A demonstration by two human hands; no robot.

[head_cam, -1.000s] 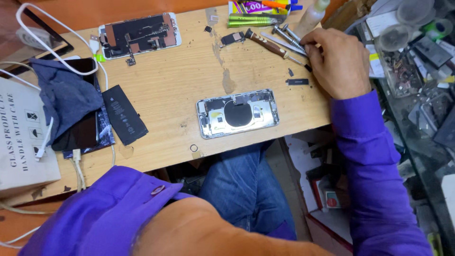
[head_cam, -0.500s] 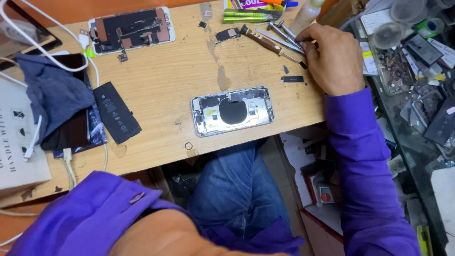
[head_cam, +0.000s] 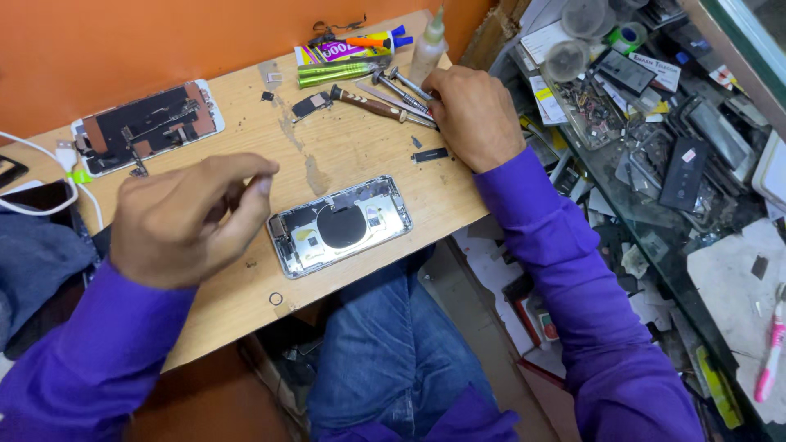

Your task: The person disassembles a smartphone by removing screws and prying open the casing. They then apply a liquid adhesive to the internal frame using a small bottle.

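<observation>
An opened phone housing, back side down with a round black coil showing, lies in the middle of the wooden desk. My left hand hovers just left of it, thumb pressed to curled fingers; nothing shows between them. My right hand rests at the desk's right edge on the handle ends of several screwdrivers, fingers curled down over them; whether it grips one is hidden. A small black part lies just below that hand.
A detached phone screen lies at the back left, glue tubes and a small bottle at the back. A white cable and blue cloth sit left. A small ring lies near the front edge. Cluttered parts shelf on the right.
My left hand has come up into view over the desk beside the phone housing. My right hand has stayed on the screwdrivers. The view has shifted a little.
</observation>
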